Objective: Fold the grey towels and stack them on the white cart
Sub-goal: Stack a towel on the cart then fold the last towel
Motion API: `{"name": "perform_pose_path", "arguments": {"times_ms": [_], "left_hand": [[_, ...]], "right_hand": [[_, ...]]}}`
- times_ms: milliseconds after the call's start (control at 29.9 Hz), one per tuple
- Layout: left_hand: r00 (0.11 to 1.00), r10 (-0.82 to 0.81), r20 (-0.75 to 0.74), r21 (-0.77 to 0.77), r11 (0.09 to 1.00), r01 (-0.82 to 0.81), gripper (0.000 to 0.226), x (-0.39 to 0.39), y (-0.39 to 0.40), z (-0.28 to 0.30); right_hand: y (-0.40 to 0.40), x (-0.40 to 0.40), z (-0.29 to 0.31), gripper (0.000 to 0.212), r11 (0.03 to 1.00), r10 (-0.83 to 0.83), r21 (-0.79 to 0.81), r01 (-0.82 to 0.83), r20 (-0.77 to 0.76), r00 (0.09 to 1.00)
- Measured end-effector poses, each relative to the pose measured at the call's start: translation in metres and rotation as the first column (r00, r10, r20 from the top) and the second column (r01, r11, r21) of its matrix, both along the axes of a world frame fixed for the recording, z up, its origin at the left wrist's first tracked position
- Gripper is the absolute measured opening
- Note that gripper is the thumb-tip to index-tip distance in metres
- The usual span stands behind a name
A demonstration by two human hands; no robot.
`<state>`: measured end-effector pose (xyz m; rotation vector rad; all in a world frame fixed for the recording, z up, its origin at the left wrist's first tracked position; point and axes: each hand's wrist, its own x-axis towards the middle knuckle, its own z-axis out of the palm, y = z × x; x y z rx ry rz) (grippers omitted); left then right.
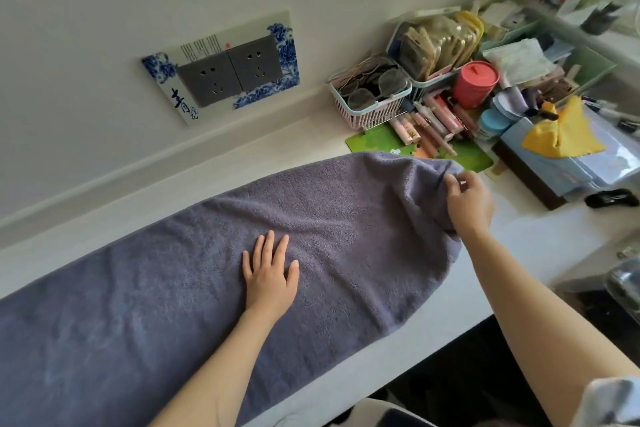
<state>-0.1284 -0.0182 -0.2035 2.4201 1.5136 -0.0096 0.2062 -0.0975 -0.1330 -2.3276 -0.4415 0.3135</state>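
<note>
A long grey towel (194, 263) lies spread along the white counter (519, 243), running from the lower left to the middle right. My left hand (270, 274) lies flat on the towel's middle, fingers straight. My right hand (467, 201) grips the towel's right end, which is bunched and lifted a little off the counter. The white cart is not in view.
Beyond the towel's right end stand a pink basket of eyeglasses (372, 94), a red lidded tub (476, 81), several cosmetic tubes (436, 121) on a green mat, and a tissue box with a yellow cloth (561, 135). Wall sockets (230, 74) sit behind.
</note>
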Motion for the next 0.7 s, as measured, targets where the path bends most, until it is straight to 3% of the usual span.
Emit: {"name": "perform_pose_path", "arguments": {"times_ms": [67, 134, 200, 267, 468, 601, 701], "left_hand": [[0.992, 0.06, 0.114, -0.067, 0.996, -0.052, 0.078, 0.004, 0.003, 0.009], [0.943, 0.166, 0.287, -0.175, 0.977, -0.119, 0.068, 0.007, 0.007, 0.023], [0.821, 0.33, 0.465, -0.329, 0.926, -0.185, 0.052, 0.008, 0.008, 0.04], [0.645, 0.497, 0.581, -0.451, 0.856, -0.253, 0.038, 0.0, 0.008, 0.054], [0.187, 0.779, 0.599, -0.712, 0.625, -0.32, 0.042, -0.053, 0.011, 0.09], [0.06, 0.836, 0.546, -0.775, 0.531, -0.341, 0.054, -0.116, 0.008, 0.102], [-0.037, 0.827, 0.561, -0.782, 0.515, -0.351, 0.057, -0.176, -0.003, 0.112]], "right_hand": [[0.007, -0.023, 0.028, 0.014, 0.982, 0.083, 0.161, -0.093, 0.069, 0.994], [0.017, -0.053, 0.054, 0.01, 0.945, 0.208, 0.215, -0.247, 0.187, 0.96], [0.03, -0.088, 0.072, 0.008, 0.884, 0.349, 0.215, -0.415, 0.287, 0.892], [0.044, -0.129, 0.083, 0.01, 0.802, 0.477, 0.221, -0.554, 0.321, 0.818], [0.072, -0.252, 0.101, 0.02, 0.589, 0.753, 0.208, -0.781, 0.21, 0.624], [0.079, -0.328, 0.118, 0.02, 0.492, 0.819, 0.304, -0.816, 0.158, 0.552], [0.079, -0.393, 0.126, 0.018, 0.404, 0.879, 0.369, -0.837, 0.097, 0.467]]}}
